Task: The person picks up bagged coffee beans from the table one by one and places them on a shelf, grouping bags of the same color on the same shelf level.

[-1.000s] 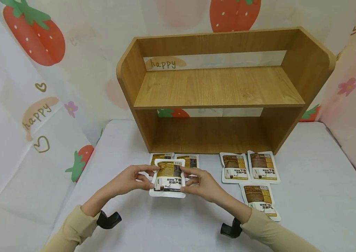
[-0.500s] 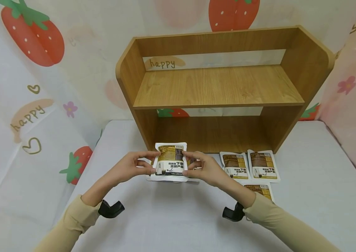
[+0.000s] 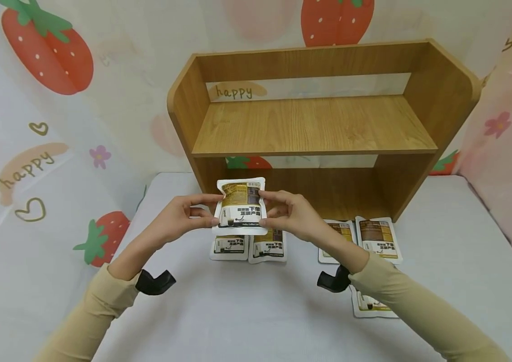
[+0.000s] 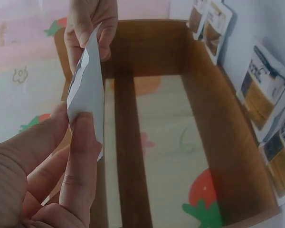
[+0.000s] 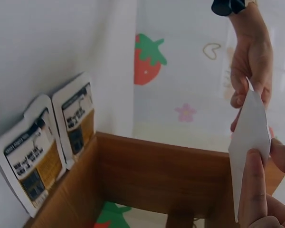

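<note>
Both hands hold one white coffee packet (image 3: pixel 241 206) with a brown-and-yellow label, upright in the air in front of the wooden shelf's (image 3: pixel 315 125) lower opening. My left hand (image 3: pixel 217 210) pinches its left edge and my right hand (image 3: pixel 264 208) pinches its right edge. In the left wrist view the packet (image 4: pixel 88 95) shows edge-on between my left fingers (image 4: pixel 76 156) and the right hand (image 4: pixel 92 23). The right wrist view has the packet (image 5: pixel 249 137) pinched by my right fingers (image 5: pixel 256 190), with the left hand (image 5: pixel 249 61) beyond.
Two matching packets (image 3: pixel 229 246) (image 3: pixel 268 246) lie on the grey table under the held one. More packets (image 3: pixel 378 239) (image 3: pixel 366 304) lie to the right, partly hidden by my right forearm. Both shelf levels hold nothing. Strawberry-print cloth hangs behind and at the sides.
Both hands have lifted the packet off the table and moved it up and away, toward the shelf's lower opening. The two packets that lay beneath it now show.
</note>
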### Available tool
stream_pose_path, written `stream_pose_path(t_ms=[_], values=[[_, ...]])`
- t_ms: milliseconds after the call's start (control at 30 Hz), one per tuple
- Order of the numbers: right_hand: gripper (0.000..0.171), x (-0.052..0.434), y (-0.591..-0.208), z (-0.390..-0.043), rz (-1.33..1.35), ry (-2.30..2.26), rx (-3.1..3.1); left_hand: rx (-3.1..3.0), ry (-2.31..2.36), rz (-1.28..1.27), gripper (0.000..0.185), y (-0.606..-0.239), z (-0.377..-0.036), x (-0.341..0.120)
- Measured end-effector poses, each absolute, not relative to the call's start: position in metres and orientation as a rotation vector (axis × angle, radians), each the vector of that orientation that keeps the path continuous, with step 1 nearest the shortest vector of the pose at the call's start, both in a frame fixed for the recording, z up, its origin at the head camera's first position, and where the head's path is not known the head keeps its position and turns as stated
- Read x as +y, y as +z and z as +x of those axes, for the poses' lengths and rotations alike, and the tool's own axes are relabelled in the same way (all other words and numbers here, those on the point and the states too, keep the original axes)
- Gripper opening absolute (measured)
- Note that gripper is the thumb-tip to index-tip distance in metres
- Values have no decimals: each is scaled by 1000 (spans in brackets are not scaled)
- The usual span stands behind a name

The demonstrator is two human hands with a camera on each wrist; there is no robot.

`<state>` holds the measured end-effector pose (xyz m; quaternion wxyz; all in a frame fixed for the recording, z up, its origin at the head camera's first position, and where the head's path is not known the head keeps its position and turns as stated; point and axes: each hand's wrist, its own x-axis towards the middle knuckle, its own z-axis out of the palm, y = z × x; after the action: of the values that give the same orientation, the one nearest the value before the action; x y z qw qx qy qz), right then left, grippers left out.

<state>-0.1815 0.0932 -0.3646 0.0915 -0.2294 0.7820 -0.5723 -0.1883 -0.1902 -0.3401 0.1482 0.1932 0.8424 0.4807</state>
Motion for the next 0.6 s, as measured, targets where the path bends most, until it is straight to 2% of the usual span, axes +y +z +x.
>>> stream_pose_path(t_ms=[600], values=[[58, 94, -323, -214, -635, -1716, 2371, 2442, 1551, 549, 50, -311, -215, -185]])
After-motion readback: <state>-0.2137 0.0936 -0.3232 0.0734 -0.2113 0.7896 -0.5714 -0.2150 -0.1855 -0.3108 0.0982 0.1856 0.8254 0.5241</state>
